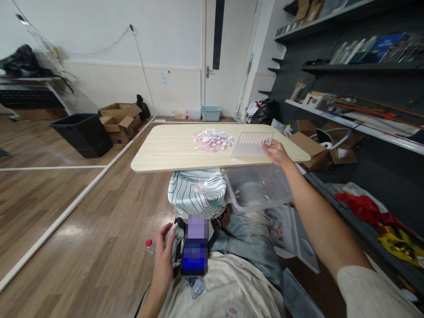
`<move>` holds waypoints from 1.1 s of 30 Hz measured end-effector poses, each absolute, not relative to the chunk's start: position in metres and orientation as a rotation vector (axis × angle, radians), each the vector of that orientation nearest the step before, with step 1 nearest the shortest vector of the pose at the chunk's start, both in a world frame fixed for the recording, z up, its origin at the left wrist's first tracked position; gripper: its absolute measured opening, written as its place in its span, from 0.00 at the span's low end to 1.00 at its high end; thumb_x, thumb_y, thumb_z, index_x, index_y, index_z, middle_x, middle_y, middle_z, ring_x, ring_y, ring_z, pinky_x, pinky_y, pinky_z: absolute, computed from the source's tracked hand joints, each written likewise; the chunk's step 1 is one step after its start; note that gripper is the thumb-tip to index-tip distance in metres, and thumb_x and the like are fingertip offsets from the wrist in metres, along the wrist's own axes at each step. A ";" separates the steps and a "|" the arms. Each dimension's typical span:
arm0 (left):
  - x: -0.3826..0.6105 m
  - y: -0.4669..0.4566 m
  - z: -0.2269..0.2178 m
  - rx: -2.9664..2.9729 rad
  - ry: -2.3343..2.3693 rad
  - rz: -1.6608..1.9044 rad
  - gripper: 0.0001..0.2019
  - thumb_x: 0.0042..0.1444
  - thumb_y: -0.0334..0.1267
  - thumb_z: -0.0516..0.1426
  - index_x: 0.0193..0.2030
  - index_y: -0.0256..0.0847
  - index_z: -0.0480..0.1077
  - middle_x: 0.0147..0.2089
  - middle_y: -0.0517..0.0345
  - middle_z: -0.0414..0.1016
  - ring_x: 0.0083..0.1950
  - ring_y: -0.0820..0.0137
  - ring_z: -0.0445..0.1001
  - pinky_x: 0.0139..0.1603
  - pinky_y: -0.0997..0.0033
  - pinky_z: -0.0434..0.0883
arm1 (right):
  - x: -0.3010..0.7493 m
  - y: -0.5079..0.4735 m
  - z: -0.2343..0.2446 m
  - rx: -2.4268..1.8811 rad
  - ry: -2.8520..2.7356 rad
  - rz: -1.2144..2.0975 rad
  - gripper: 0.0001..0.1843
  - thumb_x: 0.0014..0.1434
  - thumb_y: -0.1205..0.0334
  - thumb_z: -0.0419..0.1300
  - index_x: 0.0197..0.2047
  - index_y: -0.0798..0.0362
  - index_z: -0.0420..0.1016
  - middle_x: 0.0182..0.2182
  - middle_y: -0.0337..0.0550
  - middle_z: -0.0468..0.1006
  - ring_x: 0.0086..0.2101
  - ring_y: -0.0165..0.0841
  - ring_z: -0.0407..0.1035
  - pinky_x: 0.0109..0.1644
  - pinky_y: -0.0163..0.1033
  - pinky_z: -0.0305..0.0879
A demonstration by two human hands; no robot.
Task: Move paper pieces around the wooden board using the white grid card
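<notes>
My right hand [277, 153] grips a white plastic panel [251, 149] with a row of slots along its top, tilted up at the right part of the light wooden table [162, 148]. Left of the panel lies a heap of small white and pink paper-like pieces [213, 139]. My left hand [164, 254] hangs low by my lap with fingers apart, holding nothing that I can see. Beside it a phone [194, 256], its screen blurred, rests at my lap. Under the table's near edge is a white cloth with black wavy lines [198, 190].
A clear plastic bin [258, 187] sits below the table's right side. A black trash bin [82, 134] and cardboard boxes [121, 121] stand at left. Dark shelves [357, 68] line the right wall. A red-capped bottle [149, 245] is on the floor by my left hand.
</notes>
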State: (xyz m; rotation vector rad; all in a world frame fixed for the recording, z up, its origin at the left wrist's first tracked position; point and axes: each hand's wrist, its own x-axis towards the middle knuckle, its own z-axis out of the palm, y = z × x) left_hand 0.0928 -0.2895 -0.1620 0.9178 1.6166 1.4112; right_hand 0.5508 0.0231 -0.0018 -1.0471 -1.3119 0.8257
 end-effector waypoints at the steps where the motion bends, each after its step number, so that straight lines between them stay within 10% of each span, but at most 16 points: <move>1: 0.088 -0.282 -0.157 0.940 1.645 1.483 0.31 0.69 0.70 0.60 0.63 0.47 0.75 0.68 0.46 0.80 0.78 0.47 0.72 0.83 0.46 0.63 | 0.551 0.023 -0.002 -1.050 -1.312 0.825 0.35 0.34 0.38 0.87 0.41 0.43 0.82 0.40 0.42 0.90 0.49 0.45 0.83 0.65 0.51 0.77; 10: 0.038 -0.178 -0.076 1.588 1.756 2.040 0.17 0.76 0.52 0.57 0.61 0.45 0.75 0.67 0.42 0.80 0.76 0.51 0.74 0.81 0.44 0.66 | 0.549 0.020 0.001 -1.049 -1.305 0.819 0.32 0.35 0.42 0.88 0.40 0.43 0.83 0.39 0.41 0.90 0.49 0.47 0.84 0.63 0.52 0.78; 19: 0.046 -0.093 -0.031 2.022 1.993 1.427 0.21 0.80 0.45 0.48 0.59 0.45 0.82 0.70 0.45 0.84 0.78 0.53 0.73 0.85 0.42 0.52 | 0.550 0.021 -0.001 -1.035 -1.292 0.841 0.33 0.34 0.41 0.88 0.40 0.43 0.84 0.39 0.41 0.91 0.50 0.47 0.85 0.64 0.52 0.78; 33: 0.020 -0.068 -0.002 2.090 2.056 0.909 0.23 0.76 0.50 0.50 0.52 0.42 0.85 0.60 0.41 0.87 0.64 0.48 0.79 0.67 0.49 0.70 | 0.547 0.018 0.003 -1.042 -1.301 0.840 0.33 0.33 0.42 0.88 0.39 0.42 0.82 0.39 0.40 0.89 0.49 0.46 0.83 0.63 0.52 0.77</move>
